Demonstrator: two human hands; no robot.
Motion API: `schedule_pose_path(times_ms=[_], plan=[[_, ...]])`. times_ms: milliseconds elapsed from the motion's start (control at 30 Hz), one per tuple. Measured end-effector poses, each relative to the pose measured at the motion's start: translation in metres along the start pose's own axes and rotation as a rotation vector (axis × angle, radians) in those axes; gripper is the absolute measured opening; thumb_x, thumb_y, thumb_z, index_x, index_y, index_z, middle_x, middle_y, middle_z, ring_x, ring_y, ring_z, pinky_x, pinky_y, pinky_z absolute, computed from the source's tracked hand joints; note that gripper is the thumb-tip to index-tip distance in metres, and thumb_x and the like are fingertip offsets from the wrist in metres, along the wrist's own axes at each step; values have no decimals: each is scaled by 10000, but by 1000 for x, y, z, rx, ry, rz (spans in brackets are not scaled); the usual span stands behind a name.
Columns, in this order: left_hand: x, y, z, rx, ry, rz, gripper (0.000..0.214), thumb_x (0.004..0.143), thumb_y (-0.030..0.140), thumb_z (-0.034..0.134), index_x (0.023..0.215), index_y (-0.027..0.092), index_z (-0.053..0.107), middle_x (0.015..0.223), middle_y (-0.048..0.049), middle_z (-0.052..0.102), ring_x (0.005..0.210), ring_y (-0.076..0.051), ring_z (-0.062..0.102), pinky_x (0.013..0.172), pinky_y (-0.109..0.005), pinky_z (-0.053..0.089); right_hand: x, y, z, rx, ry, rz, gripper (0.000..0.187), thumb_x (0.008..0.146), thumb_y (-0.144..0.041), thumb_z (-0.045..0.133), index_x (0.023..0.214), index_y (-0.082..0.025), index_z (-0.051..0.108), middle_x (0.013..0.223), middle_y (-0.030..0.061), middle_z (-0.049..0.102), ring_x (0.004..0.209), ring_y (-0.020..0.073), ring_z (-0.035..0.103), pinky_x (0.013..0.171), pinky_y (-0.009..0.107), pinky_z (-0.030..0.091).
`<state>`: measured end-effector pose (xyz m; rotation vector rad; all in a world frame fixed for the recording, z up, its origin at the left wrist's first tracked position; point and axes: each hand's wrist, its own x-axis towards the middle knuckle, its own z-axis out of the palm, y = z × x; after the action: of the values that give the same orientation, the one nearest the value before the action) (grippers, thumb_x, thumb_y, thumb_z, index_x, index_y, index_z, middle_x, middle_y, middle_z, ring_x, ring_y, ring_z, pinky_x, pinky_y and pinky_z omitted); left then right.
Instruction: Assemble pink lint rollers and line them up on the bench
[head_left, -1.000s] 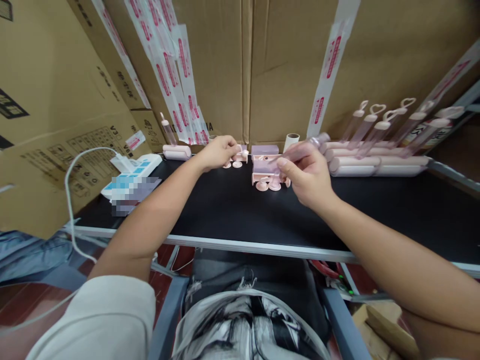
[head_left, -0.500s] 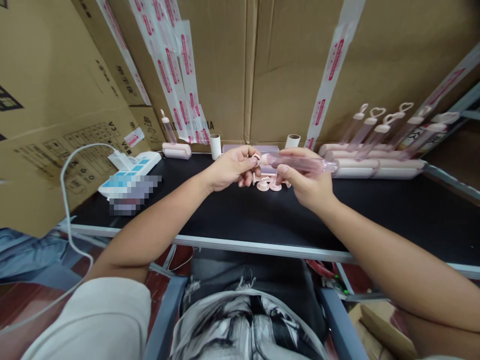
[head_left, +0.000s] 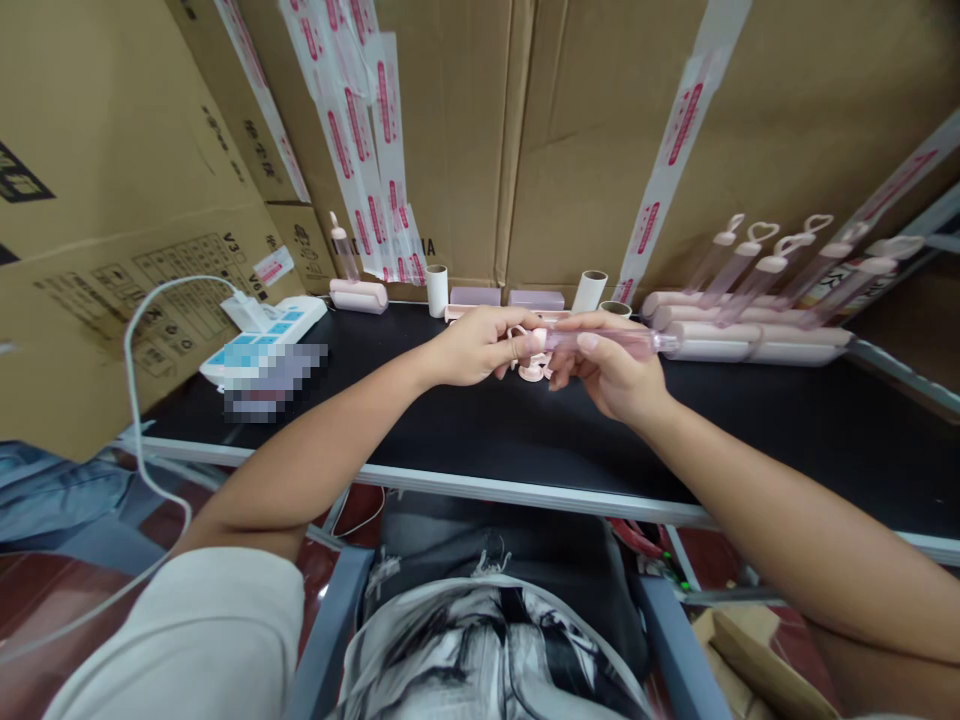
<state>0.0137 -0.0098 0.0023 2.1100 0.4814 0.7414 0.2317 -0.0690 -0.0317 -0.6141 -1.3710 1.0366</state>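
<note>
My right hand (head_left: 611, 370) grips a clear pink tube (head_left: 622, 341) lying sideways above the black table (head_left: 465, 420). My left hand (head_left: 480, 345) is closed on a small pink ring-shaped cap (head_left: 517, 345) pressed against the tube's left end. Both hands meet over several loose pink caps (head_left: 534, 371) lying on the table.
Finished pink tubes with heart-shaped tops (head_left: 772, 265) lean on pale rollers (head_left: 742, 340) at the right. Cardboard rolls (head_left: 436, 290), pink boxes (head_left: 504, 297) and cartons (head_left: 600, 120) line the back. A power strip (head_left: 262, 335) with a white cable lies at the left.
My left hand came from the far caps to the tube's left end with a cap. My right hand turned the tube sideways and brought it toward the left hand.
</note>
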Motion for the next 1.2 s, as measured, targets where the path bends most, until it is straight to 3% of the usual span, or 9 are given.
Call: schedule_pose_path(times_ms=[267, 433, 633, 800, 1033, 1200], plan=[[-4, 7, -15, 348, -121, 122, 481, 1078, 666, 546, 1009, 213, 689, 787, -30, 711, 731, -164, 666, 730, -288, 474, -5, 10, -2, 30, -63, -25, 363, 811, -506, 943, 1031, -249, 810, 725, 24, 808, 518, 232, 725, 524, 407, 637], [-5, 8, -19, 382, -171, 133, 498, 1091, 685, 496, 1007, 216, 641, 772, -22, 686, 712, -169, 646, 730, -290, 461, -8, 16, -3, 44, -125, -115, 234, 898, -408, 904, 1081, -271, 855, 774, 25, 832, 576, 230, 762, 560, 390, 652], [-7, 10, -17, 263, -201, 129, 566, 1084, 725, 496, 924, 192, 601, 673, 29, 568, 612, -119, 516, 650, -260, 399, -8, 24, -7, 17, -175, -231, 202, 969, -368, 838, 1153, -297, 878, 828, 22, 846, 607, 218, 773, 573, 373, 665], [-4, 5, -13, 25, -243, 84, 644, 1028, 810, 528, 832, 197, 550, 631, 46, 494, 542, -90, 436, 555, -249, 343, -12, 24, -6, -6, -166, -251, 197, 985, -354, 823, 1170, -308, 874, 826, 21, 846, 626, 223, 777, 595, 382, 667], [2, -5, 7, -268, -139, 54, 671, 909, 841, 701, 838, 190, 555, 640, 53, 492, 482, -63, 423, 469, -222, 316, -13, 21, 0, -4, -90, -289, 180, 962, -397, 845, 1114, -301, 865, 820, 22, 840, 617, 212, 771, 554, 345, 641], [1, -7, 12, -357, -155, 15, 663, 900, 833, 723, 853, 192, 562, 578, 76, 455, 435, -55, 375, 438, -208, 285, -15, 19, 2, -52, -52, -312, 199, 944, -432, 858, 1084, -290, 859, 795, 28, 831, 618, 216, 778, 546, 340, 631]])
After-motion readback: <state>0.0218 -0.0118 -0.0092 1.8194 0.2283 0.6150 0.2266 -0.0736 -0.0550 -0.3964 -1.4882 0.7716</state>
